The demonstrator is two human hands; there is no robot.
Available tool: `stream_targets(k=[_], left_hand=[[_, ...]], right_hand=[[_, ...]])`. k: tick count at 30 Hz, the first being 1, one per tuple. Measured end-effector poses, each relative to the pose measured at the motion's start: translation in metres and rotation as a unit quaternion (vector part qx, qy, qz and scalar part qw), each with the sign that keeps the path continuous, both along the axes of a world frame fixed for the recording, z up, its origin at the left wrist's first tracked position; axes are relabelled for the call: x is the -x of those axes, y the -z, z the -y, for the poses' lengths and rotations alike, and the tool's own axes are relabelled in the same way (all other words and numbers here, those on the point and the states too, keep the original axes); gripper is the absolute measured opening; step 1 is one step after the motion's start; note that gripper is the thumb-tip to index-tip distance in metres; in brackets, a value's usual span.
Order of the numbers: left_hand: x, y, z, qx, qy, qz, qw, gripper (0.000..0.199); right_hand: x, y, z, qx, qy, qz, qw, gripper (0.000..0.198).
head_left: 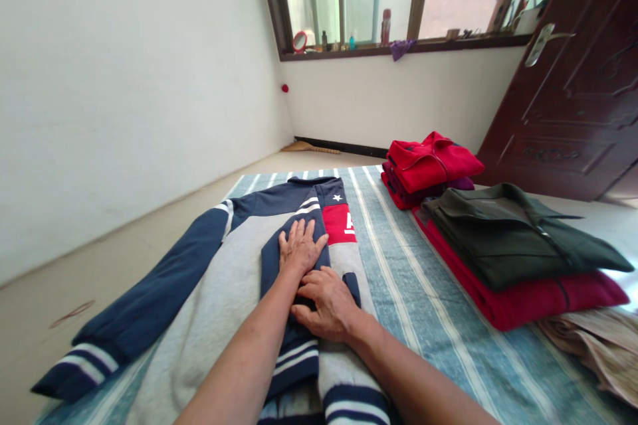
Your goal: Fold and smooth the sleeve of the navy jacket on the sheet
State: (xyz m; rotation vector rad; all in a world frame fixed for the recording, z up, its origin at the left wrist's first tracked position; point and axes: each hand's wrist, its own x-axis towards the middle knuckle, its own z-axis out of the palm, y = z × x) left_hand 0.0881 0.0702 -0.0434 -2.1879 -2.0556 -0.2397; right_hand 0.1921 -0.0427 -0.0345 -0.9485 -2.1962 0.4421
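A grey and navy jacket (pixel 219 292) with white stripes and a red panel lies spread on a blue striped cloth. Its right side is folded inward, with one navy sleeve lying over the body. The other sleeve (pixel 149 299) stretches out to the lower left, past the edge of the cloth. My left hand (pixel 300 246) rests flat on the folded navy sleeve, fingers spread. Just below and to the right, my right hand (pixel 326 302) lies on the same sleeve with its fingers loosely apart. Parts of the sleeve are hidden under both hands and forearms.
The striped cloth (pixel 389 239) covers the surface beneath. On the right sit a folded dark green jacket (pixel 498 232) on red clothing, a pile of red garments (pixel 433 163) behind, and beige cloth (pixel 593 345). A white wall (pixel 124 80) borders the left; a brown door (pixel 573 93) stands right.
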Motion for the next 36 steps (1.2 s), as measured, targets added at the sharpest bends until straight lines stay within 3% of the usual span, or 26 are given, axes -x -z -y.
stream_targets(k=[36], left_hand=[[-0.0014,-0.0043,0.0034,0.007,0.005,0.008,1.0,0.064]], right_hand=[[-0.0017,-0.0075,0.0023,0.008,0.002,0.007,1.0,0.009]])
